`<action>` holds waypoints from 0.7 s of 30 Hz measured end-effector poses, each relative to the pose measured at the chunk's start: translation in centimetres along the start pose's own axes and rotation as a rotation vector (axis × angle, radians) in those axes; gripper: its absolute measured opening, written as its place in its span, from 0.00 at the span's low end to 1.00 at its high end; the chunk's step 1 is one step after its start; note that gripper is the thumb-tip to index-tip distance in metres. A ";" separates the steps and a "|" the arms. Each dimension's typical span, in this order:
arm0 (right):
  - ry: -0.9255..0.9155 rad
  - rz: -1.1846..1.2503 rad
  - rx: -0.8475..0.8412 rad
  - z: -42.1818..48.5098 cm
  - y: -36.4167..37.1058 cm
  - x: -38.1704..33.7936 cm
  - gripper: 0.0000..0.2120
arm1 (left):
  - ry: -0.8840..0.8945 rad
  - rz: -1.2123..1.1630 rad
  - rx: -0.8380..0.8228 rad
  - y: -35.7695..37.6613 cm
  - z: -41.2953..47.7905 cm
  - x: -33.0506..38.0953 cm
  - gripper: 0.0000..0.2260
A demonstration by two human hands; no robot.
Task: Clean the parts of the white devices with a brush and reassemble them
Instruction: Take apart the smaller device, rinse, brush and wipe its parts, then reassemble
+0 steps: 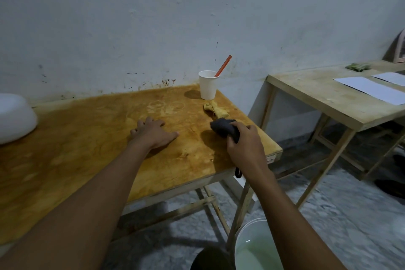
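So, white object (13, 116): a rounded white shape is being cut off by the left edge of the view, resting on the table (87, 149). Whether it is one of the devices cannot be told.
Stick (224, 65): an orange-red stick is being propped at a tilt in the cup (207, 85) at the far corner. Its lower end is hidden, so it is being taken only as a possible brush.
Right hand (245, 144): the fingers are being curled round a dark cloth (221, 126), which is being pressed onto the table near its right edge.
Left hand (153, 132): it is being laid flat on the table with fingers spread, and nothing is being held.
Rag (215, 110): a yellowish scrap is being left between cup and cloth, just apart from both.
Bucket (247, 241): pale liquid is being kept in it on the floor, below the right arm.
Second table (317, 98): papers (370, 90) and a green wad (357, 66) are being kept there, well apart from the work.
Progress: no loose parts are being shown and the stick is not being touched. The tabletop appears to be being wiped, so brushing and reassembly are being judged either not begun or already finished; which cannot be told.
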State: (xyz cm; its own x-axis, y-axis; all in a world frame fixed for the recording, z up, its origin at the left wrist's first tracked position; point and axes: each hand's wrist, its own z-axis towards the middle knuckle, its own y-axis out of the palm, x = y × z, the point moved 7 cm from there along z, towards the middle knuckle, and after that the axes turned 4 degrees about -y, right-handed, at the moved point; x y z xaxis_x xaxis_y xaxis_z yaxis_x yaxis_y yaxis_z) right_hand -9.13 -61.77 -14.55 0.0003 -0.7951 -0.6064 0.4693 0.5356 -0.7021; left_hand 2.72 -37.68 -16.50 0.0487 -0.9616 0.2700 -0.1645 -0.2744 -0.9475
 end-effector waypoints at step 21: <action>-0.450 -0.349 -0.516 9.3 17.5 -12.5 0.24 | -0.219 -0.082 0.317 -2.9 -10.0 -18.2 0.24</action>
State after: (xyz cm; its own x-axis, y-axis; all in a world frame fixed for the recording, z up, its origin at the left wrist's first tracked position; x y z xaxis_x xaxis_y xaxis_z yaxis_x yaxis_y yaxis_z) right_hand 7.30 -45.10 -15.83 0.3389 -0.9224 -0.1851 0.0369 0.2097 -0.9771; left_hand -7.53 -19.36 -16.93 0.2641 -0.9041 0.3360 0.1592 -0.3027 -0.9397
